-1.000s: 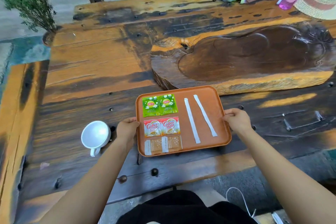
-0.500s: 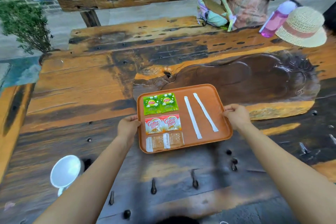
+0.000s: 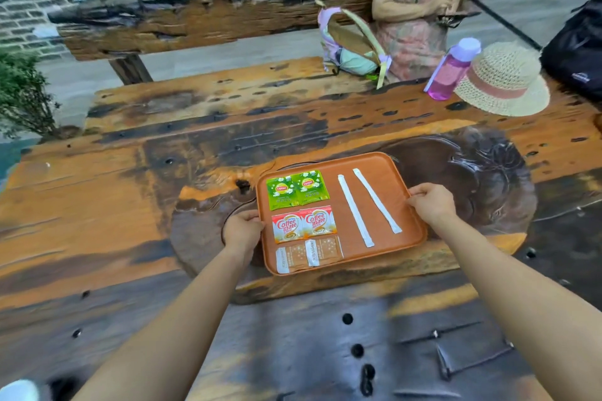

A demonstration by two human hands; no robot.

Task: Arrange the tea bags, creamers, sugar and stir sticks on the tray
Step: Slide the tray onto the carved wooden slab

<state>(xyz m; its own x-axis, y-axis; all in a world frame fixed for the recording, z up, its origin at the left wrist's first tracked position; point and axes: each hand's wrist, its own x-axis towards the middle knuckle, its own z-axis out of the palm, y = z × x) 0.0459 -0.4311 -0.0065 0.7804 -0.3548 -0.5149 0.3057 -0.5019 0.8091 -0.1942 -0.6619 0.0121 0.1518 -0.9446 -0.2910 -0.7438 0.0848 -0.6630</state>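
Note:
An orange tray [image 3: 374,166] is held over the dark carved wooden slab [image 3: 495,179]. My left hand [image 3: 242,228] grips its left rim and my right hand [image 3: 431,202] grips its right rim. On the tray lie two green tea bags [image 3: 297,189] at the back left, two red-and-white creamer packets [image 3: 303,223] below them, and two brown sugar packets [image 3: 308,254] at the front left. Two white wrapped stir sticks [image 3: 366,207] lie side by side on the right half.
At the back right of the wooden table [image 3: 97,205] are a straw hat [image 3: 503,81] and a pink bottle [image 3: 451,70]. A pastel bag [image 3: 353,45] sits beside a seated person [image 3: 413,10]. A white cup [image 3: 18,391] shows at the bottom left corner. A plant [image 3: 22,94] stands at left.
Both hands have carried the tray away from the table's front edge, forward onto the carved slab. The white cup has fallen behind toward the bottom left of the view.

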